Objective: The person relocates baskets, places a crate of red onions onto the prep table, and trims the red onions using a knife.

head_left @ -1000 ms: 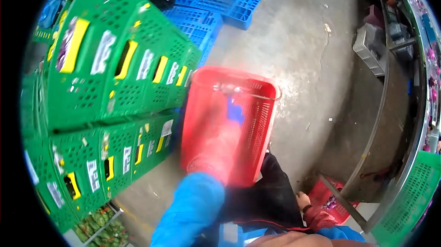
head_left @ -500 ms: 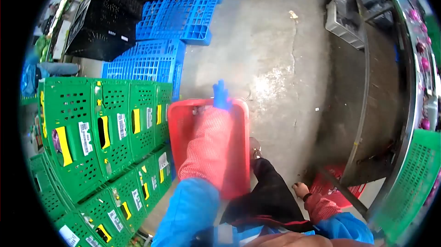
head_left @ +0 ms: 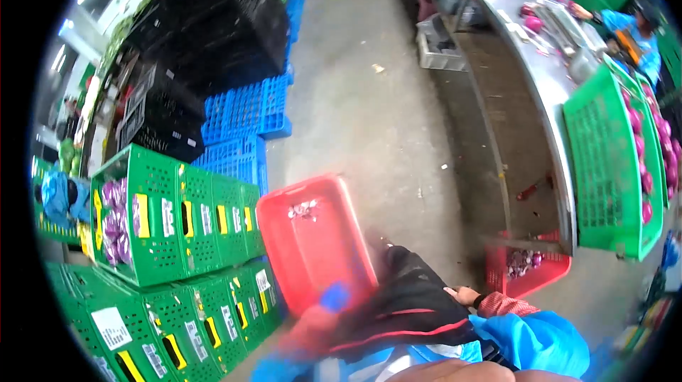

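Note:
My left hand (head_left: 334,297), in a blue glove with a red checked sleeve cover, is smeared by motion over the near end of a red plastic tub (head_left: 320,240); its fingers cannot be made out. At the tub's far end lie small whitish-purple scraps (head_left: 303,210). My bare right hand (head_left: 463,296) hangs beside my dark trouser leg, loosely curved, thumb apart, with nothing visible in it. Close to it stands a red basket (head_left: 554,268) holding purple-white pieces (head_left: 523,262).
Green crates (head_left: 160,218) with yellow handles are stacked at left, one holding purple bundles (head_left: 116,229). Blue pallets (head_left: 238,115) and black crates (head_left: 227,27) stand beyond. On the right, a metal table (head_left: 529,62) carries a green basket (head_left: 611,169) of purple-pink vegetables. A person (head_left: 632,37) is behind it.
My left hand has come back from the tub's far rim to its near end. The tub now sits turned, its inside and scraps exposed. The view has tilted upward; my right hand stays low.

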The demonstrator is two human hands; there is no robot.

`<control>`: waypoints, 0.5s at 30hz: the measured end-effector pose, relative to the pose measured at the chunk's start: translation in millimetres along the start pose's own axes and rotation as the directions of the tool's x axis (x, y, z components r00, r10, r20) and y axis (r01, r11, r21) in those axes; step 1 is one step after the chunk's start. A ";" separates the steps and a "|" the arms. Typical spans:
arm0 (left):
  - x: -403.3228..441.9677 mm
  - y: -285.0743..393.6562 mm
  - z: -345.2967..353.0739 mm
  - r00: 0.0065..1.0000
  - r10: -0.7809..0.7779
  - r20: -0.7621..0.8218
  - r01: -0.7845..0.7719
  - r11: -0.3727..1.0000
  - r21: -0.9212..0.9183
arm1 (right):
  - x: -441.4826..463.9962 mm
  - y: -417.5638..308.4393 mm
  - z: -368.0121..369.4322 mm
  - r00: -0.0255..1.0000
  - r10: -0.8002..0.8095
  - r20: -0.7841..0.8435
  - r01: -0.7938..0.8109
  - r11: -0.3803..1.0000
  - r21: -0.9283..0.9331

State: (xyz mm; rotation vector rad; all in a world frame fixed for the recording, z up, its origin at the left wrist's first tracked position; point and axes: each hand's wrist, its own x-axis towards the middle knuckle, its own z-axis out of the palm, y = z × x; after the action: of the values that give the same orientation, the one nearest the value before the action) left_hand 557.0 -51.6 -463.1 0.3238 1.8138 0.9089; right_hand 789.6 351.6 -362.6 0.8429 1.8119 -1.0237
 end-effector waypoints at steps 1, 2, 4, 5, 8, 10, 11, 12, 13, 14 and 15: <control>-24.2 -16.0 6.5 0.997 -0.080 0.013 0.081 0.996 -0.039 | -4.3 9.8 7.1 0.996 0.036 -0.077 -0.040 0.998 -0.049; -41.3 -28.9 8.8 0.986 -0.168 0.019 0.169 0.979 -0.111 | -11.5 9.8 2.9 0.988 0.061 -0.141 -0.079 0.989 -0.126; -59.4 -41.5 10.4 0.953 -0.303 0.006 0.297 0.929 -0.222 | -47.0 -12.2 -25.7 0.942 -0.113 -0.318 0.065 0.985 -0.158; -59.0 -45.9 6.5 0.939 -0.343 -0.002 0.330 0.904 -0.271 | -56.8 -21.7 -39.6 0.933 -0.161 -0.322 0.103 0.976 -0.190; -33.5 -31.3 -6.4 0.900 -0.432 -0.065 0.367 0.827 -0.426 | -49.5 -29.7 -71.9 0.893 -0.266 -0.363 0.134 0.927 -0.349; 9.2 -15.9 -23.5 0.889 -0.445 -0.112 0.332 0.792 -0.512 | -49.5 -46.7 -106.3 0.819 -0.316 -0.479 0.093 0.897 -0.432; 36.8 1.6 -33.4 0.887 -0.441 -0.140 0.301 0.780 -0.549 | -51.2 -60.7 -132.9 0.761 -0.379 -0.527 0.142 0.890 -0.434; 68.7 18.7 -44.4 0.892 -0.420 -0.168 0.258 0.777 -0.574 | -49.6 -71.8 -161.5 0.696 -0.436 -0.570 0.188 0.877 -0.441; 102.0 38.1 -56.1 0.900 -0.392 -0.191 0.214 0.778 -0.590 | -40.8 -76.1 -185.2 0.651 -0.465 -0.600 0.247 0.877 -0.412; 140.7 61.1 -71.1 0.911 -0.354 -0.211 0.163 0.780 -0.604 | -32.3 -86.1 -217.0 0.591 -0.490 -0.641 0.306 0.871 -0.385; 179.1 87.3 -87.1 0.931 -0.294 -0.217 0.103 0.780 -0.617 | -29.6 -92.9 -249.1 0.559 -0.525 -0.642 0.342 0.851 -0.397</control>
State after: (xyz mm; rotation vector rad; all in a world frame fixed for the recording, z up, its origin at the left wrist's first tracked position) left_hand 386.9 76.5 -507.1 -0.4336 1.6768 1.3738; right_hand 634.8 529.2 -236.0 0.7128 2.9058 -0.7695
